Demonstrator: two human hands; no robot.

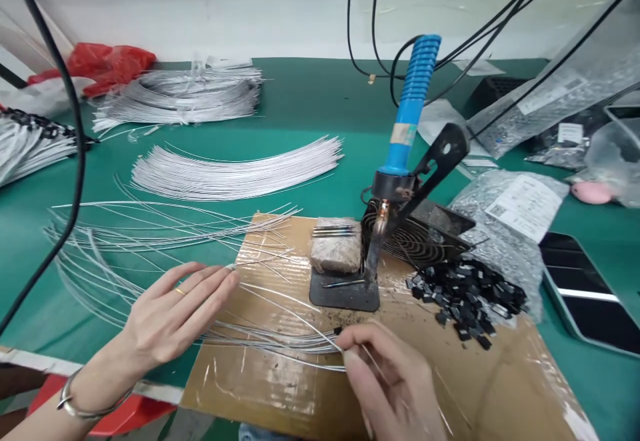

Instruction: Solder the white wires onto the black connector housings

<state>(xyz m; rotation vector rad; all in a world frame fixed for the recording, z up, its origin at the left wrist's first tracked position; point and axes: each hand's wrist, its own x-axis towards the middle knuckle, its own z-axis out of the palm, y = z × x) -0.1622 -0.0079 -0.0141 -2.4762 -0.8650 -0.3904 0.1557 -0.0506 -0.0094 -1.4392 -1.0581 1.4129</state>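
Note:
My left hand (177, 311) lies stretched out, palm down, over thin white wires (100, 288) at the left edge of the cardboard. Its fingers are extended side by side, and its thumb is hidden beneath. My right hand (387, 374) pinches a white wire (313, 326) between thumb and forefinger, low over the cardboard. Near that forefinger is a small black piece (338, 330). A bunch of wires (270, 340) runs leftward from the right fingertips under the left hand. How many of these the right fingers grip is unclear.
A blue-handled soldering iron (399, 138) leans in its stand behind the cardboard sheet (280, 388). Small black connector housings (473, 298) lie piled right, beside a phone (590, 294) and plastic bags (505, 214). White wire bundles (235, 168) lie behind. A black cable (75, 128) hangs at left.

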